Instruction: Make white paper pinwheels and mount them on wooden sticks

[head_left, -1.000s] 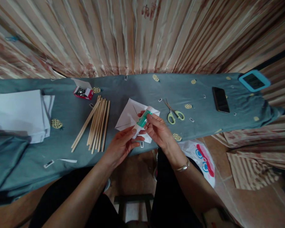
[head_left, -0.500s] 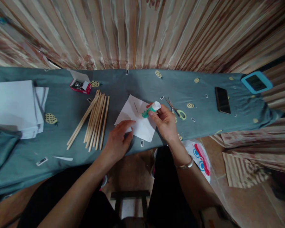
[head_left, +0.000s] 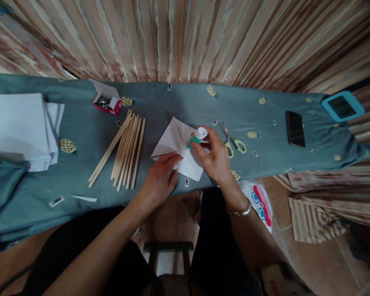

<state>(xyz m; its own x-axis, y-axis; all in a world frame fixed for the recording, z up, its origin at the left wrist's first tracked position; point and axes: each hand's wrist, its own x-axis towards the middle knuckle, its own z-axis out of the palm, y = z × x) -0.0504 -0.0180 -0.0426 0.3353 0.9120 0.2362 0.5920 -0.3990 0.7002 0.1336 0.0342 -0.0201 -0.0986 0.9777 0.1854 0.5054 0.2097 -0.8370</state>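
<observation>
A square of white paper (head_left: 189,166) with slits running from its corners towards the middle lies on the cloth in front of me. My right hand (head_left: 214,154) grips a green and white glue stick (head_left: 195,138), tilted, its lower end at the paper's centre. On the paper's left part, my left hand (head_left: 162,174) has its fingers closed on a flap near the middle, though the fingertips partly hide it. Scissors (head_left: 233,142) with light green handles lie just right of my right hand. Several wooden sticks (head_left: 128,152) lie side by side to the left of the paper.
A small red box (head_left: 107,103) of shiny bits stands open behind the sticks. Stacked white paper (head_left: 15,127) lies far left, a paper strip (head_left: 84,198) near the front edge. To the right are a phone (head_left: 295,128) and a blue-framed device (head_left: 343,106). A curtain (head_left: 160,41) hangs behind.
The glue stick has tipped a little more upright and stays over the paper's centre. My left fingers have shifted slightly towards the middle of the paper. The whole view has moved slightly.
</observation>
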